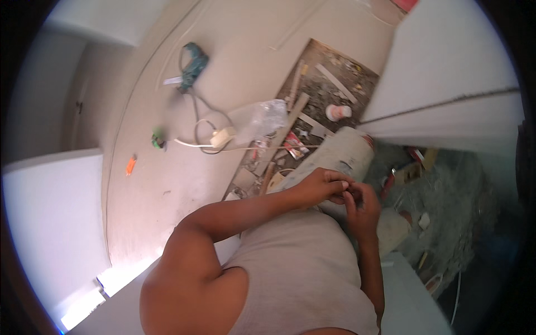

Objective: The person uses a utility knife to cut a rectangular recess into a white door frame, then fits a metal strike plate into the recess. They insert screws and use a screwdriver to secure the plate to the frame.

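My left hand (325, 187) and my right hand (364, 209) meet in front of my body, above my lap. Fingertips of both are pinched together and touch each other. Whatever they hold, if anything, is too small or too covered to make out. Beneath them are my light, stained trousers (349, 151). Past my left forearm lies a bare strip of rubble (329, 64) with wood strips (336, 82), a white bottle (338, 113) and a red packet (295, 146).
On the pale floor board (167, 218) at left lie a teal corded power tool (194, 66), a white socket block (223, 137), a see-through plastic bag (265, 117) and an orange object (131, 166). A white wall (452, 67) bounds the right; dusty debris (446, 206) lies below it.
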`<action>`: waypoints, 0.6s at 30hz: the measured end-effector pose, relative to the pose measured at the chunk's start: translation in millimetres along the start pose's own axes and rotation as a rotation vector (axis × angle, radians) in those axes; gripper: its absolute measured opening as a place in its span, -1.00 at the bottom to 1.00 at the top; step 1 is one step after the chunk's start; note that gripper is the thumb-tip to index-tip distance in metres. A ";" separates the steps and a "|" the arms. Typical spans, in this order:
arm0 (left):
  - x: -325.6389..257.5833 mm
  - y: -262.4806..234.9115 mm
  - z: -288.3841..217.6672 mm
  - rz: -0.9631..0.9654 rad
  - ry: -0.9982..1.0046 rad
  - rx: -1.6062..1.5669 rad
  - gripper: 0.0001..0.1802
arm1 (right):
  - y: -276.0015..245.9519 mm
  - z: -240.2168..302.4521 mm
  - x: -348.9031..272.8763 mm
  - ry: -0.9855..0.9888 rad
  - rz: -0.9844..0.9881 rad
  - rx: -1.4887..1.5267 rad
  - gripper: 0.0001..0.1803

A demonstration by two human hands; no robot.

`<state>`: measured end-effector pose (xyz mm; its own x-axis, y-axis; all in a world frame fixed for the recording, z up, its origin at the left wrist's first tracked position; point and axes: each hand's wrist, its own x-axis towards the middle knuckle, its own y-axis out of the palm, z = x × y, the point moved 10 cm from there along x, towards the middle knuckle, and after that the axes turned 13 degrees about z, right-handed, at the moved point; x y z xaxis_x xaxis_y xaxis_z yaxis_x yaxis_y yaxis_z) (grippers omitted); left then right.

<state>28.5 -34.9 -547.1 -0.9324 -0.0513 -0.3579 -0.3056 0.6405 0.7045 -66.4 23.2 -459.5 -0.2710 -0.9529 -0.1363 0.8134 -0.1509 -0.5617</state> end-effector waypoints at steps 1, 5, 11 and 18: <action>-2.1 -13.4 0.8 -0.045 0.001 -0.010 -0.61 | 1.7 -0.9 4.3 0.059 0.017 0.028 -0.80; -18.4 -88.0 19.8 -0.279 0.068 -0.064 -0.65 | 7.9 -31.7 -33.6 0.226 0.396 0.182 -0.78; -164.0 -253.4 44.7 -0.899 0.088 0.194 -0.68 | -5.6 -49.1 -123.3 0.570 0.657 0.270 -0.83; -277.2 -314.9 145.1 -1.192 -0.206 0.111 -0.65 | -5.0 -46.4 -120.3 0.641 0.951 0.301 -0.78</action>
<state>411.2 -111.3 -758.7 -0.0262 -0.5369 -0.8432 -0.9228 0.3373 -0.1861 -61.7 150.9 -478.1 0.3697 -0.4233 -0.8271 0.8924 0.4095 0.1893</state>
